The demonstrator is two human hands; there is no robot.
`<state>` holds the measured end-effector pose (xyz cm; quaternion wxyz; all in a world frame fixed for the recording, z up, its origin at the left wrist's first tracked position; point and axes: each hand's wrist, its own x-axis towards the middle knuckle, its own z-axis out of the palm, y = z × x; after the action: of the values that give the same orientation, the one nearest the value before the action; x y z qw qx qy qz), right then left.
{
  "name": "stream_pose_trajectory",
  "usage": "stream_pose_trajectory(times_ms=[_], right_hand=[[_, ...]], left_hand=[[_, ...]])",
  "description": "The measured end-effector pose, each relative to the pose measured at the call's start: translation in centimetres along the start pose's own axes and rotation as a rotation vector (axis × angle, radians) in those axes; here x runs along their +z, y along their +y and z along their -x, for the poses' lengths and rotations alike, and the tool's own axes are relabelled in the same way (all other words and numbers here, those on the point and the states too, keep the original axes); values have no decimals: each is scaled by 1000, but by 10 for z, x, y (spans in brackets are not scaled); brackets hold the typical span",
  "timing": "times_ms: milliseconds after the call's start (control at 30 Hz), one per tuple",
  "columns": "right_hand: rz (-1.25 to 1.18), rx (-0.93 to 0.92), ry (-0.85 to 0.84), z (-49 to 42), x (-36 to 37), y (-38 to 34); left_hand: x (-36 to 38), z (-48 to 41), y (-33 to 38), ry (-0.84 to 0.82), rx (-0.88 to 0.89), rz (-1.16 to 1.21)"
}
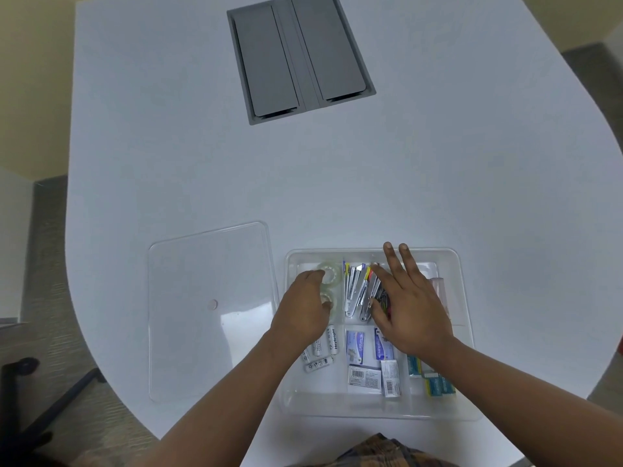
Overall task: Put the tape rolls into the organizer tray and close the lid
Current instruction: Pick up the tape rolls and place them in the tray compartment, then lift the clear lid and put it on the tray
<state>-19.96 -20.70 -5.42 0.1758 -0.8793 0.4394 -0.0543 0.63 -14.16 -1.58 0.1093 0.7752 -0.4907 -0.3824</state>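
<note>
A clear organizer tray [465, 332] sits on the white table in front of me. Two clear tape rolls lie in its far left compartment, the far tape roll [332, 270] and the near tape roll [330, 299]. My left hand [305, 306] rests over them, fingers curled and touching both rolls; part of each roll is hidden. My right hand [409, 303] hovers flat with spread fingers over the middle compartment of staplers [357, 291]. The clear lid [209, 308] lies flat on the table to the left of the tray.
The tray also holds batteries [328, 345], staple boxes [369, 358] and small teal packs [435, 382]. A grey cable hatch [300, 55] is set into the table at the far side. The table's curved edge runs near left; a chair base [20, 375] stands on the floor.
</note>
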Motion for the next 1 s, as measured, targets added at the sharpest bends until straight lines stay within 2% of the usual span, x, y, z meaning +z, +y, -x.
stream_pose_trajectory(times_ms=[233, 433, 567, 667, 733, 800, 1000], right_hand=[[0, -2, -1, 0, 0, 0], [23, 5, -31, 0, -2, -2], [9, 21, -81, 0, -11, -6], [-21, 22, -122, 9, -20, -16], [-17, -11, -140, 24, -24, -23], [12, -41, -172, 42, -27, -29], [78, 62, -339, 84, -21, -43]], left_hand=[[-3, 11, 1, 54, 20, 23], [-30, 36, 8, 303, 110, 83], [-45, 61, -6, 455, 28, 98], [-48, 82, -30, 515, -125, 180], [-45, 95, -51, 519, -237, 272], [-37, 108, -74, 509, -252, 252], [-8, 145, -135, 332, -148, -71]])
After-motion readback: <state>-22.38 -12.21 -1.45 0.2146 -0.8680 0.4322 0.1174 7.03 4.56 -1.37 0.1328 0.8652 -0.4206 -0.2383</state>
